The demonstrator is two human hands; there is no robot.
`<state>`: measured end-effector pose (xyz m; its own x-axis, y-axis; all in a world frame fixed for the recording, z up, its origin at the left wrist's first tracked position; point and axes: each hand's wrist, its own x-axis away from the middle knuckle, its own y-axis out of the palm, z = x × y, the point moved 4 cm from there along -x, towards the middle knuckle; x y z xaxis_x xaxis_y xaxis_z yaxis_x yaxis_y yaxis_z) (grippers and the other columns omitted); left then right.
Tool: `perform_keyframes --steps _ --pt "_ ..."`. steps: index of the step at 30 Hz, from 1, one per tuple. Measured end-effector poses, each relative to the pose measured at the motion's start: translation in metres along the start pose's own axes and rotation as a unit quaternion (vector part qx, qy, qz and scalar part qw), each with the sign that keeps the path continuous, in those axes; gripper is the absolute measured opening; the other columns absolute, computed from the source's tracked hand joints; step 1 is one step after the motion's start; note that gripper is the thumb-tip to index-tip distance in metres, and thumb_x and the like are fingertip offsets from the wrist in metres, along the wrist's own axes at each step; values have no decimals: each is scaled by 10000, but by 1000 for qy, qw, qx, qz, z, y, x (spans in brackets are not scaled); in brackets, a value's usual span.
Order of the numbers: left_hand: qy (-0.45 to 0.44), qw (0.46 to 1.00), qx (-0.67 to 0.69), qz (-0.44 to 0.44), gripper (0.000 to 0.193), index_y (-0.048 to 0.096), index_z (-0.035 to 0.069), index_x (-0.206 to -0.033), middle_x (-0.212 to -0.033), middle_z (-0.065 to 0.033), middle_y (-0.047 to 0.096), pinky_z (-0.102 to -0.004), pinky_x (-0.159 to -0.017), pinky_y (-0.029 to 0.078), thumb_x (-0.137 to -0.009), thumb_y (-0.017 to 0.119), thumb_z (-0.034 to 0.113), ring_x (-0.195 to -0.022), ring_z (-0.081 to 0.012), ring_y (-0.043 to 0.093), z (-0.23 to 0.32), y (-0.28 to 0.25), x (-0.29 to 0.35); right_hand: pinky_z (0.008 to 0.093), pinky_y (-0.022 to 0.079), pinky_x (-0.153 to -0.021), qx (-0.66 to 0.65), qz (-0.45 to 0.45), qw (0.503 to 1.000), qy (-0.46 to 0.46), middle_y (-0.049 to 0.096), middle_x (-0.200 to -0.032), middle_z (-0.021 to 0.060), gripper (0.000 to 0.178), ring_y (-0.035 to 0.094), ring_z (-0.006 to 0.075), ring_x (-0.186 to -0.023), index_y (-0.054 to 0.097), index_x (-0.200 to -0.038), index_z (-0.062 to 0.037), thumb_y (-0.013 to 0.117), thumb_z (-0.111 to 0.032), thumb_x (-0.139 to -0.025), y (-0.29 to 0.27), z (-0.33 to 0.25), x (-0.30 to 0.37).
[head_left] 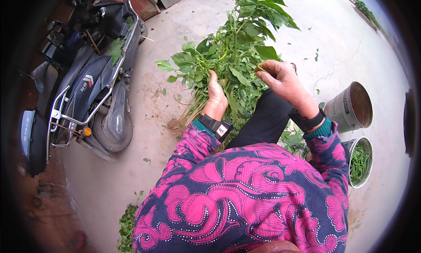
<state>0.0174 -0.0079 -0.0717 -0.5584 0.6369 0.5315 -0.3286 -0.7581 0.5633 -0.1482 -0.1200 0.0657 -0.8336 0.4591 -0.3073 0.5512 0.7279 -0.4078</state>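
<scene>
Leafy green pepper plants (237,46) lie in a heap in front of me, with a clump of soil-covered roots (176,127) at the lower left end. My left hand (215,97) is at the near left side of the heap, thumb up and closed round a pepper plant; its fingers are mostly hidden by leaves. At the right side of the leaves, my right hand (283,81) pinches a slender green pepper (261,68) between thumb and fingertips. A bucket of green peppers (360,163) stands to my right.
Beyond that bucket, a grey bucket (340,108) leans over on its side. An electric scooter (87,86) is parked at the left. More cut leaves (128,224) lie at my lower left, and loose leaves dot the concrete floor (162,16).
</scene>
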Motion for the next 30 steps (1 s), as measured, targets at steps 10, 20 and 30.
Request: perform_keyframes --steps 10,20,30 --pt "22 993 94 -71 556 552 64 -1214 -1126 -107 619 -385 -886 487 -979 378 537 -1041 -254 586 -49 34 18 423 503 -594 186 142 971 -59 625 -678 199 178 640 372 -678 648 -903 -3 648 -157 -812 3 -21 -22" --pt "-10 979 145 -142 471 559 28 -1171 -1139 -118 621 -445 -964 443 -999 412 441 -1074 -290 574 -65 36 23 288 484 -574 256 163 952 47 625 -632 89 274 584 131 -576 660 -861 47 713 -219 -825 -39 46 -19" --pt "37 993 76 -84 491 610 32 -982 -951 -38 618 -298 -837 453 -957 501 510 -869 -177 558 -69 31 8 212 257 -379 -30 56 968 244 558 -581 -33 209 359 20 -425 656 -762 -44 617 -221 -866 -60 37 -9"
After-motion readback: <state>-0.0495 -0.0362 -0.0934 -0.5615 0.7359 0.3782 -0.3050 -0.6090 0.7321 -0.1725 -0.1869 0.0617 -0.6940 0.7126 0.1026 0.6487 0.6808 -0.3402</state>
